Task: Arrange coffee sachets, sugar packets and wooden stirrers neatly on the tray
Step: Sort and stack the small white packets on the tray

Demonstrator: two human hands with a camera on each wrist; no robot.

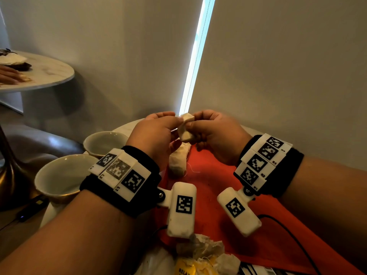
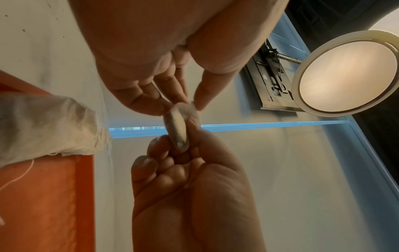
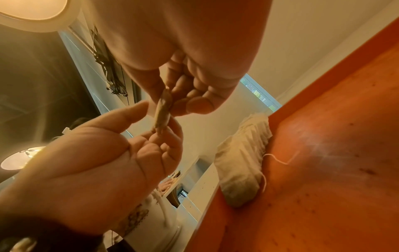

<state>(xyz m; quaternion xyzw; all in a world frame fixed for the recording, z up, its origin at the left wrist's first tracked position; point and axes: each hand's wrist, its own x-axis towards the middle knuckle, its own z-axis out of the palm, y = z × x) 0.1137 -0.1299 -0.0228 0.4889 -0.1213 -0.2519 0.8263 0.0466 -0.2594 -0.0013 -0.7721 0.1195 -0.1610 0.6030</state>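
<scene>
Both hands hold one small white sachet [image 1: 185,128] in the air above the far edge of the orange tray [image 1: 228,195]. My left hand [image 1: 174,121] pinches its upper left part; my right hand [image 1: 195,121] grips its right side with curled fingers. In the left wrist view the sachet [image 2: 177,129] shows edge-on between the fingertips of the two hands. The right wrist view has the same sachet [image 3: 163,112] pinched between both hands. A row of similar white sachets [image 1: 177,161] lies on the tray's far left part, with a loose thread beside it. No stirrers are in view.
Two empty white cups [image 1: 105,142] [image 1: 63,175] stand left of the tray. A loose pile of sachets [image 1: 202,253] with yellow tags lies at the near edge. A black cable [image 1: 288,235] crosses the tray's near right. Another person's hand rests on a second round table [image 1: 49,72] at far left.
</scene>
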